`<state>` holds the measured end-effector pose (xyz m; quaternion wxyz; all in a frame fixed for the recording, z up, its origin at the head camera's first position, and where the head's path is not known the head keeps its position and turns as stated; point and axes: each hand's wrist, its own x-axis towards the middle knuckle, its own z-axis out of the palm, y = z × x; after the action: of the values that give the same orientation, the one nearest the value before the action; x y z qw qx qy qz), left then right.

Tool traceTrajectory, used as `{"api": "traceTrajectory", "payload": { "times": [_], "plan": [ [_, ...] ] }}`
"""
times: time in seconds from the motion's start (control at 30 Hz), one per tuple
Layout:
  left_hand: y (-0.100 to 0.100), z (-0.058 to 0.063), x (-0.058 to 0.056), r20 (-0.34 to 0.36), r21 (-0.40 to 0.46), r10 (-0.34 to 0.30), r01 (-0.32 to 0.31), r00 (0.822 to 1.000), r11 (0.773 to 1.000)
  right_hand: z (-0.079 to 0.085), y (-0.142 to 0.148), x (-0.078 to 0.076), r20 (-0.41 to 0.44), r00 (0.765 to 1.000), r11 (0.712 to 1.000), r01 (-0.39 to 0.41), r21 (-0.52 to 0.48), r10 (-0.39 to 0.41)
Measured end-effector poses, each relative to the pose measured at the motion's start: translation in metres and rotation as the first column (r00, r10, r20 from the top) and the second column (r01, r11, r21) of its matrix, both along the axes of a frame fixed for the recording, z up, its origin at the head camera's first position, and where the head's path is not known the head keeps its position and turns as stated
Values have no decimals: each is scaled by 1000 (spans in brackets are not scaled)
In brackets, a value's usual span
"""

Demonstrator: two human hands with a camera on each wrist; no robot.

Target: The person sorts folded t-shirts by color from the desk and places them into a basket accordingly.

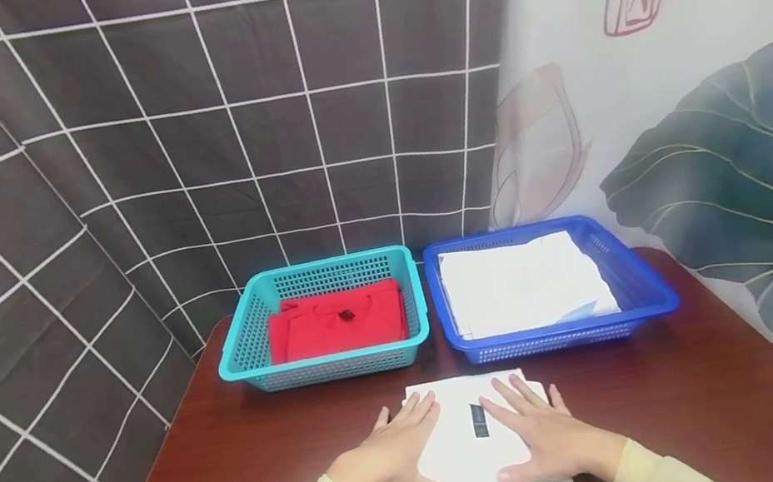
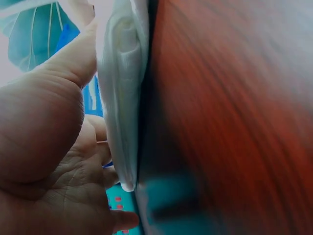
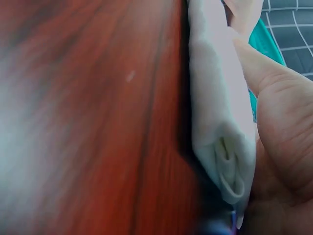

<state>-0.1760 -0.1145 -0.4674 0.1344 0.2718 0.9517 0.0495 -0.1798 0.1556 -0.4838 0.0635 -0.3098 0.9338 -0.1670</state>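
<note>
A folded white garment (image 1: 472, 463) with a small dark label lies flat near the front of the table. My left hand (image 1: 403, 451) rests on its left side, fingers spread and pointing away from me. On the right side my right hand (image 1: 545, 435) lies likewise, fingers spread, thumb toward the middle. In the left wrist view the layered edge of the folded garment (image 2: 122, 93) sits against the wood, with the left palm beside it. The right wrist view shows the garment's rolled fold (image 3: 227, 161) next to the right palm.
A teal basket (image 1: 331, 367) holding folded red clothing (image 1: 347, 325) stands at the back left of the brown table (image 1: 256, 472). Beside it on the right, a blue basket (image 1: 560, 331) holds folded white clothing (image 1: 523, 287). Dark grid-patterned cloth (image 1: 265, 142) hangs behind.
</note>
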Motion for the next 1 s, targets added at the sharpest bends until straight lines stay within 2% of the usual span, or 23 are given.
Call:
{"api": "traceTrajectory", "payload": {
  "times": [0.23, 0.5, 0.63, 0.73, 0.8, 0.87, 0.93, 1.0],
  "plan": [
    [-22, 1, 5, 39, 48, 47, -49, 998, 998, -4, -23, -8, 43, 999, 1000, -28, 14, 27],
    [-23, 1, 3, 13, 63, 19, -19, 1000, 998, -6, -23, -6, 64, 998, 1000, -2, -1, 2],
    [-22, 0, 1, 4, 82, 0, -1, 1000, 997, -7, -19, -5, 38, 999, 1000, 0, -25, 1],
    [-23, 1, 3, 10, 146, 2, -3, 1000, 989, -5, -12, -1, -4, 1000, 995, 9, -97, -9],
    [-26, 3, 6, 14, 210, 32, -35, 999, 977, -1, -4, 3, -16, 999, 987, 31, -159, -34],
    [-31, 6, 10, 12, 280, 93, -93, 996, 955, 4, 5, 6, -3, 997, 972, 76, -221, -78],
    [-37, 9, 14, 1, 358, 160, -149, 987, 922, 10, 13, 8, 20, 992, 957, 128, -259, -127],
    [-44, 12, 17, 3, 439, 215, -194, 977, 877, 14, 21, 8, 63, 982, 940, 186, -286, -176]
  ]
}}
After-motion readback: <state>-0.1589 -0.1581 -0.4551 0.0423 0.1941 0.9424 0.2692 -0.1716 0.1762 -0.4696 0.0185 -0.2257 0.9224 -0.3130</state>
